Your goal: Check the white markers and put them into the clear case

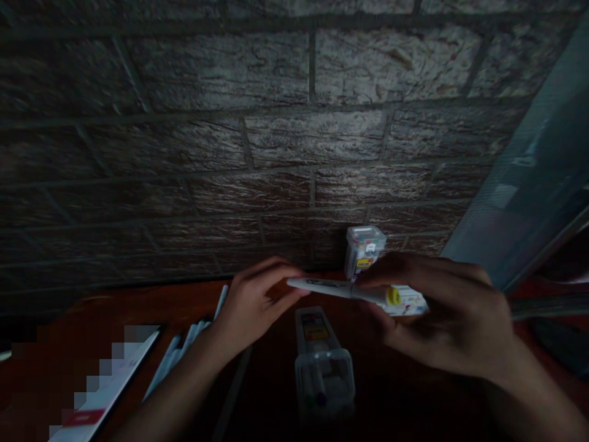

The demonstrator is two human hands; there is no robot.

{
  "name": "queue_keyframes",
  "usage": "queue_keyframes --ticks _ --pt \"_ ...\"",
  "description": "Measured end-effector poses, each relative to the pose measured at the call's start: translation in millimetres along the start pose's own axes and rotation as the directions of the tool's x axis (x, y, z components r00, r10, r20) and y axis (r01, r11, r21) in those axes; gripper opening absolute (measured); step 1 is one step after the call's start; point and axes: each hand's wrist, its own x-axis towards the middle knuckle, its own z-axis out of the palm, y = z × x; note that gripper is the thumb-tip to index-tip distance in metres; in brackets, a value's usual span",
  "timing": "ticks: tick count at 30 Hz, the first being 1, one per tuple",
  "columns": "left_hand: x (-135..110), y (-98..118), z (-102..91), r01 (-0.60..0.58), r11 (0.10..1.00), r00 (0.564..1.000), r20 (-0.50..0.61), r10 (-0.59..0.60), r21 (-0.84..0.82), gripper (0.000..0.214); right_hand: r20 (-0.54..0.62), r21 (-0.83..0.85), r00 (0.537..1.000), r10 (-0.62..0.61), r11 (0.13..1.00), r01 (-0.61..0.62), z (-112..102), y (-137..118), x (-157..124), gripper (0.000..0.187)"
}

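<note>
Between both hands a white marker [326,286] with a yellow end lies almost level above the table. My left hand [253,301] pinches its tapered left tip between thumb and fingers. Around the yellow-ended right part, the thumb and fingers of my right hand [446,313] are closed. Below the marker, a clear plastic box [324,380] with a yellow label stands with its lid tipped back; at least one marker shows inside, dimly. Left of it, partly behind my left forearm, several pale markers [172,359] lie side by side on the table.
A second clear box [363,252] of markers, lid on, stands against the brick wall [276,135]. A white printed item [407,302] lies behind my right hand. At the left is a white sheet or booklet [110,387] on the reddish-brown table [124,301]. A grey-blue panel [510,166] rises at right.
</note>
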Motion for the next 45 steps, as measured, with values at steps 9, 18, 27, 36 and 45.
queue_keyframes --ticks 9,18,27,36,45 --pt "-3.1 18.0 -13.0 0.152 0.981 0.980 0.144 -0.134 -0.118 0.019 0.093 0.249 0.885 0.455 0.850 -0.464 -16.4 4.9 -27.0 0.017" --pt "-4.6 46.5 -10.9 0.238 0.940 0.945 0.281 -0.166 -0.244 0.012 0.074 0.582 0.763 0.642 0.594 -0.556 -6.2 -16.6 -73.7 0.017" --pt "-11.2 53.0 -18.3 0.207 0.953 0.932 0.342 -0.122 -0.223 0.014 -0.194 0.216 0.847 0.496 0.863 -0.456 -11.6 -43.2 -103.7 0.019" --pt "-9.3 48.7 -13.6 0.252 0.938 0.877 0.466 -0.118 -0.237 0.010 -0.141 -0.091 0.944 0.299 0.945 -0.313 -26.5 -67.0 -114.3 0.030" --pt "-5.5 28.7 -3.5 0.269 0.955 0.817 0.555 -0.160 -0.122 0.019 -0.195 -0.222 0.894 0.404 0.870 -0.441 -26.7 -93.7 -141.1 0.017"
